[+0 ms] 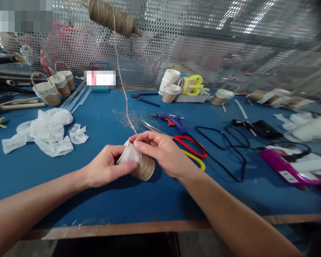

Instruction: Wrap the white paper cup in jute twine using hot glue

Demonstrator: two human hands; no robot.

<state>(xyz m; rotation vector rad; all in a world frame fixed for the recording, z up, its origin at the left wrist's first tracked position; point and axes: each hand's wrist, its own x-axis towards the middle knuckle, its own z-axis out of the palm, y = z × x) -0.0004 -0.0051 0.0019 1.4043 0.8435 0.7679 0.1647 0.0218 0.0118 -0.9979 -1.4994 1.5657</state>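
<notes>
A white paper cup [143, 167], its lower part wrapped in brown twine, lies tilted above the table. My left hand [109, 166] grips it at the open rim, thumb on the side and fingers partly hidden. With thumb and fingertips, my right hand [160, 150] pinches the twine [127, 107] against the cup's upper side. That strand runs up to a large twine spool [111, 18] hung on a rod at the mesh. Scissors with red and yellow handles [191, 144] lie just beyond my right hand, beside a blue glue gun [171, 119].
White lace [48, 130] lies heaped at left, near several twine-wrapped cups with handles [46, 93]. Pliers [147, 100], plain white cups [169, 80] and yellow-handled scissors [194, 85] stand or lie toward the back. At right are a black cable [240, 162] and a magenta power strip [283, 166].
</notes>
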